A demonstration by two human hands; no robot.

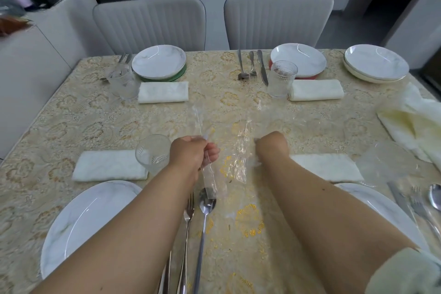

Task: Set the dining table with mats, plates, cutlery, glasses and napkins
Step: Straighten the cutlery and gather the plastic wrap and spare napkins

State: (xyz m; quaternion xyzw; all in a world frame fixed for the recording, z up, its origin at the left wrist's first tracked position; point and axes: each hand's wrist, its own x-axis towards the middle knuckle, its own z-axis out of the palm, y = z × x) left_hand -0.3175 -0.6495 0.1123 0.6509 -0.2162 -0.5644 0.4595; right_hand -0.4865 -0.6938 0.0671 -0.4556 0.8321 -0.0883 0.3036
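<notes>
From the head camera, both hands reach over the middle of a table [71,112] covered with a gold-patterned cloth. The left hand [191,153] pinches one edge of a clear plastic sheet [236,150], fingers curled round it. The right hand [272,145] is curled at the sheet's other side; its fingers are hidden, so I cannot tell if it grips.

On the near left lie a plate [83,219], a folded napkin [109,164], a glass [152,153], a fork [188,217] and a spoon [206,207]. The near right has a plate [381,207], a napkin [327,166] and blurred cutlery [415,203].

Across the table 2 places are laid: a plate on a green mat [158,61] and a plate on a red mat [298,59], each with a glass, a napkin and cutlery. Stacked plates [375,63] sit at the far right, loose cloths [415,122] near them
</notes>
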